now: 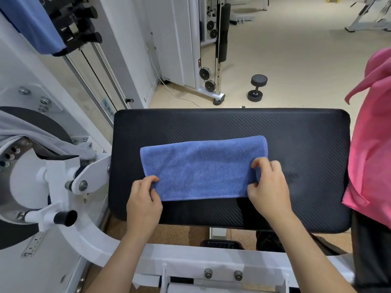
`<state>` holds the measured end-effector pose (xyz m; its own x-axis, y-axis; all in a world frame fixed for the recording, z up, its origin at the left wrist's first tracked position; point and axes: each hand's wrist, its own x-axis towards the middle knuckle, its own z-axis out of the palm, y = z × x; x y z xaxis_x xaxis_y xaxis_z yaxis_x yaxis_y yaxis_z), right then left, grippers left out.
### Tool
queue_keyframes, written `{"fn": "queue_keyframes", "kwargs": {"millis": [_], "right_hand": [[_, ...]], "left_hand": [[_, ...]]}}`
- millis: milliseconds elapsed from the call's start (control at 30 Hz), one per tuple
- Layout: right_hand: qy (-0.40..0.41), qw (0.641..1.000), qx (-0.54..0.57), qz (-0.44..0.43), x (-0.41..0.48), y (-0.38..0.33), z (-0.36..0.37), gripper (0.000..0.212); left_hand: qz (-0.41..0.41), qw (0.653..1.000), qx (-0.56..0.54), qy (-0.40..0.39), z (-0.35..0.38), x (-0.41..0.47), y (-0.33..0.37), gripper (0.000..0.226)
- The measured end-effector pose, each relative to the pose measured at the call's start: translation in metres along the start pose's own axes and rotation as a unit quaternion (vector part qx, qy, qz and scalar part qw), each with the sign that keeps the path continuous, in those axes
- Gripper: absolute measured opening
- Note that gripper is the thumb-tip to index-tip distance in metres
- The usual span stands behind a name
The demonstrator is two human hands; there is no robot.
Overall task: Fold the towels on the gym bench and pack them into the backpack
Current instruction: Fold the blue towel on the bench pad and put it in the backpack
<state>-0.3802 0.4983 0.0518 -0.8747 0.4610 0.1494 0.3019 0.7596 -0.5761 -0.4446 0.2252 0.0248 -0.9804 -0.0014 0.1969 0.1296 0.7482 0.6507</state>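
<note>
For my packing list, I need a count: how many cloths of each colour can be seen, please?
Blue: 2, the blue towel on the bench and a blue cloth hanging on the machine.
Pink: 1, the pink cloth at the right.
Grey: 1, the grey cloth at the left.
Total: 4

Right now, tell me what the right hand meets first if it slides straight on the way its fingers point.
The right hand points left along the bench, so it would likely run over the blue towel it already pinches, toward the left hand.
</note>
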Motion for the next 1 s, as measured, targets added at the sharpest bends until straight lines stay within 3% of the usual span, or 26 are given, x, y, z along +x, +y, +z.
{"fn": "queue_keyframes", "kwargs": {"millis": [100, 233, 367, 533, 700, 800, 900, 1000], "right_hand": [[-0.018, 0.984, 0.155, 0.089, 0.017, -0.008, -0.02, 0.044], [0.006, 0.962, 0.23, 0.144, 0.051, -0.015, -0.034, 0.034], [0.015, 0.955, 0.253, 0.155, 0.077, -0.017, -0.033, 0.036], [0.065, 0.964, 0.222, 0.13, 0.086, -0.011, -0.021, 0.026], [0.172, 0.985, 0.017, -0.025, 0.074, -0.009, -0.001, 0.019], [0.245, 0.961, -0.03, -0.123, 0.066, -0.021, 0.003, 0.027], [0.149, 0.956, -0.041, -0.25, 0.047, -0.042, 0.031, 0.03], [0.02, 0.931, -0.164, -0.325, 0.039, -0.035, 0.06, 0.048]], "left_hand": [[-0.108, 0.987, -0.119, 0.001, -0.012, 0.015, 0.015, 0.05], [-0.191, 0.928, -0.321, 0.009, -0.024, 0.054, 0.029, 0.039], [-0.219, 0.929, -0.297, -0.001, -0.02, 0.082, 0.027, 0.021], [-0.231, 0.929, -0.281, 0.073, -0.013, 0.093, 0.022, 0.026], [-0.11, 0.98, -0.129, 0.104, -0.008, 0.088, 0.028, 0.03], [0.073, 0.988, -0.001, 0.139, -0.008, 0.081, 0.028, 0.032], [0.286, 0.953, 0.073, 0.062, 0.017, 0.06, 0.04, 0.022], [0.317, 0.926, 0.202, -0.037, 0.05, 0.041, 0.038, 0.05]]}}
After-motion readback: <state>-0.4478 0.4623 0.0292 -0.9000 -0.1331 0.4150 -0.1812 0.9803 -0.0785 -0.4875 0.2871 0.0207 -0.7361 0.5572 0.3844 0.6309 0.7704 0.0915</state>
